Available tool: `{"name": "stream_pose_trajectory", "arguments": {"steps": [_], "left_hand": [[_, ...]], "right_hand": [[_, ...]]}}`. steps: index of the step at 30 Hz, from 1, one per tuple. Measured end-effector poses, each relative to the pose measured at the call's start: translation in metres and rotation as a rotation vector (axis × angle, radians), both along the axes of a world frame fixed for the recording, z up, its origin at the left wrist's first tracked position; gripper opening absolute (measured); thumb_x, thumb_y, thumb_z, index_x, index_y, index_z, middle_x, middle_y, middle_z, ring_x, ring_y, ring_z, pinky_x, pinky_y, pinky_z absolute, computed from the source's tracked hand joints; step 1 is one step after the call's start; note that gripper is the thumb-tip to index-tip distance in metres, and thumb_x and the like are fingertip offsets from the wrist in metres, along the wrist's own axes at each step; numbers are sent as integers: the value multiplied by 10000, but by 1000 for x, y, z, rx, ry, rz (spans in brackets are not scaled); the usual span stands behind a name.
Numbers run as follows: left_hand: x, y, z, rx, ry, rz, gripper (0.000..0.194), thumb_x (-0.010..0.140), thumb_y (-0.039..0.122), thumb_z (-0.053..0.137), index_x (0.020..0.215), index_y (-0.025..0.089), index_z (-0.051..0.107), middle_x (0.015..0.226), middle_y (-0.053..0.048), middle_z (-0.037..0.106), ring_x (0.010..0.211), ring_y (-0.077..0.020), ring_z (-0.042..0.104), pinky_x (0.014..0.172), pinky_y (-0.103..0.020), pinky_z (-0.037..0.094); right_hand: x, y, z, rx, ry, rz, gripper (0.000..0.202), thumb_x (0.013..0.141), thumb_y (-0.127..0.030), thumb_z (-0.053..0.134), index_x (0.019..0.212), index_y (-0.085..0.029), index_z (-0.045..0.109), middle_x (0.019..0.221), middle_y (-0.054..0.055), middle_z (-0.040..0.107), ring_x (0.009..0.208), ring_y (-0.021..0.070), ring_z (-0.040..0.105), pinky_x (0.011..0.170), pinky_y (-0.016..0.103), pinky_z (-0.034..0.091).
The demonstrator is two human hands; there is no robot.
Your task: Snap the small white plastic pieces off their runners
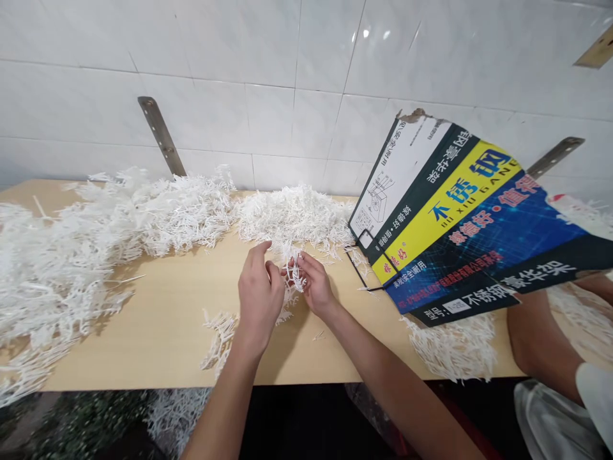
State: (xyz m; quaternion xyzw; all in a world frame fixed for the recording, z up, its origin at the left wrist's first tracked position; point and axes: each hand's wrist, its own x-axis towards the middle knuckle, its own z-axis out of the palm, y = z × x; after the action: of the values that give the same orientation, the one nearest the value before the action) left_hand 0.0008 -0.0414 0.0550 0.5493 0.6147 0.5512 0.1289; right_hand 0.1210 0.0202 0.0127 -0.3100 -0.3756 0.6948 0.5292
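Note:
Above the middle of the table, my right hand (313,284) pinches a small white branched plastic piece (297,276) between thumb and fingers. Close on its left is my left hand (259,295), back turned to me. Its thumb and forefinger stand apart, while the other fingers are mostly hidden. Whether its fingertips touch the piece, I cannot tell. Behind both hands lies a heap of similar white branched pieces (294,217). A smaller loose cluster (221,338) lies beside my left forearm.
A large pile of white pieces (96,236) covers the table's left side. At right, a printed cardboard panel (454,217) stands tilted, with a black wire frame (366,262) at its lower edge. Beyond it, another person's arm (539,338) rests near more white pieces (453,345).

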Motion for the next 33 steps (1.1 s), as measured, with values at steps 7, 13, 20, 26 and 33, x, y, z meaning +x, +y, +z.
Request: {"name": "stream_pose_trajectory", "arguments": {"steps": [7, 13, 20, 26, 33], "left_hand": [[-5, 35, -52, -211, -943, -355, 443, 880, 544, 637, 1097, 159, 666, 976, -91, 714, 840, -216, 687, 677, -289, 544], [0, 29, -55, -250, -830, -401, 428, 720, 476, 873, 962, 149, 739, 799, -34, 700, 697, -158, 617, 656, -267, 497], [-3, 25, -57, -349, -622, -460, 385, 790, 517, 804, 781, 151, 683, 622, 25, 507, 562, -102, 427, 528, -238, 323], [-3, 26, -55, -332, -307, -510, 352, 855, 482, 694, 737, 153, 647, 605, 34, 406, 594, -112, 345, 557, -252, 249], [-4, 33, -61, -449, -287, -574, 416, 866, 509, 653, 677, 190, 463, 630, 47, 337, 604, -109, 317, 562, -253, 235]], "right_hand": [[2, 1, -6, 11, -11, 116, 275, 760, -431, 815, 871, -204, 706, 762, 12, 733, 592, 170, 656, 537, 272, 522], [7, 12, -12, 107, -151, -30, 214, 814, -395, 725, 750, -194, 689, 691, -2, 658, 606, 147, 590, 538, 245, 479], [36, 20, 11, 518, -449, -113, 328, 903, -396, 667, 1194, -263, 742, 1162, 57, 747, 1063, 220, 659, 758, 282, 531], [48, 31, 20, 744, -791, 171, 90, 854, -305, 749, 871, -241, 810, 878, 24, 754, 849, 195, 668, 725, 298, 479], [50, 37, -24, 383, -560, -206, 322, 797, -483, 786, 704, -192, 681, 643, -3, 602, 589, 143, 521, 539, 268, 391]]}}
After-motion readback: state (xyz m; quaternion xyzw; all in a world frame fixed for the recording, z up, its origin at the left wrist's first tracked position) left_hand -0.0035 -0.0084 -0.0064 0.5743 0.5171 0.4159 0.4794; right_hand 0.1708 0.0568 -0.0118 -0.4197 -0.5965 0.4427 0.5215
